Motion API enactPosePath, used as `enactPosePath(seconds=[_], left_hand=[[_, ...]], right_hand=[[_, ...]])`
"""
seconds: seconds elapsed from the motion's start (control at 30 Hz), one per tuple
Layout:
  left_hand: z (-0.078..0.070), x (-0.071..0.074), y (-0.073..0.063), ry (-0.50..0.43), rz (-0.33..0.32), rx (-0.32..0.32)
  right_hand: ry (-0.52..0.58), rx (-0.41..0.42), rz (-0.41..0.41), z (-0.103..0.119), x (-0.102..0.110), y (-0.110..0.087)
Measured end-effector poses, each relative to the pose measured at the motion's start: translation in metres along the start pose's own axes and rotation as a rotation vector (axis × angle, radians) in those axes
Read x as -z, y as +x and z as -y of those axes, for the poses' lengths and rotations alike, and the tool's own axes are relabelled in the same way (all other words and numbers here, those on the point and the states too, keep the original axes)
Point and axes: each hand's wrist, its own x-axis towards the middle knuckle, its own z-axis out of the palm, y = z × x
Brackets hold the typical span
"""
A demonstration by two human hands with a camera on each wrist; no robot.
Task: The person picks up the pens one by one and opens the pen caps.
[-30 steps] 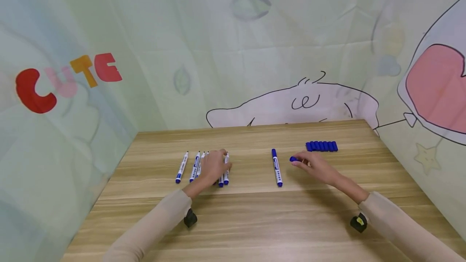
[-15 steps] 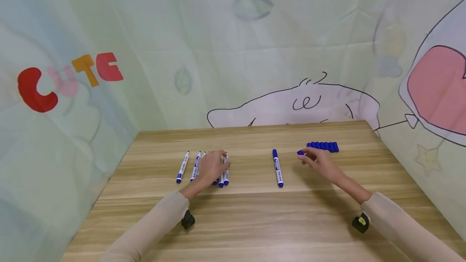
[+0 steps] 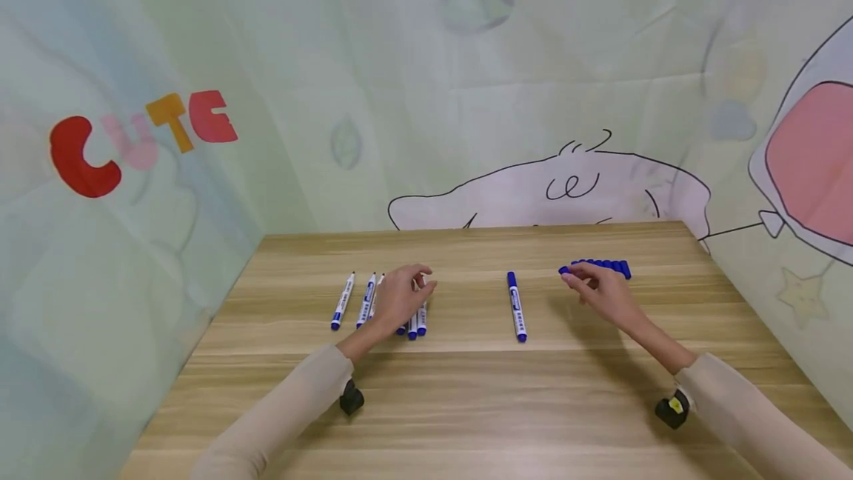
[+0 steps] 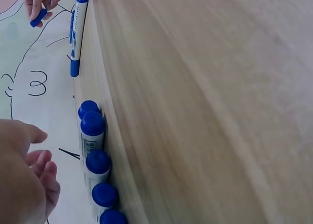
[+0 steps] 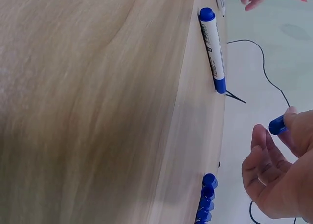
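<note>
My right hand point(image 3: 606, 295) pinches a blue marker cap point(image 3: 564, 270) between thumb and fingertips, raised off the table; the same cap point(image 5: 277, 125) shows in the right wrist view. Just beyond that hand lies a row of blue caps point(image 3: 616, 267), partly hidden by it. My left hand point(image 3: 398, 296) hovers over several uncapped white markers point(image 3: 412, 324), thumb and fingers apart with nothing between them. It hides the middle of that group. To their left, an uncapped marker point(image 3: 343, 301) lies a little apart. One capped blue marker point(image 3: 517, 307) lies between the two hands.
The wooden table point(image 3: 466, 406) ends at a back edge against a pale printed cloth point(image 3: 320, 80). Black wrist cameras point(image 3: 351, 397) hang below both sleeves.
My right hand has carried the cap right and away from me, toward the row of caps. My left hand has lifted off the markers. The head view has shifted slightly.
</note>
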Motion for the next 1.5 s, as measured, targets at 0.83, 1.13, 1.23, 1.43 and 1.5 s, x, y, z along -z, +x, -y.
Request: enactPosePath(seconds=[0.83,1.13,1.23,1.43,1.5], left_hand=[[-0.020,-0.007,-0.008,-0.328,0.148,-0.122],[-0.021,-0.009,-0.011,-0.349,0.191,-0.104],[-0.023,-0.009,-0.012,-0.355,0.204,-0.089],[-0.027,-0.007,-0.015,-0.359,0.202,-0.108],[-0.028,-0.007,-0.016,-0.357,0.204,-0.106]], right_hand=[[-0.019,-0.106,0.021,-0.008,0.020,0.000],[-0.060,-0.091,-0.006,-0.020,0.035,-0.003],[-0.074,-0.078,-0.024,-0.025,0.040,-0.003],[-0.095,-0.095,-0.041,-0.034,0.048,-0.002],[-0.095,-0.100,-0.053,-0.038,0.051,-0.001]])
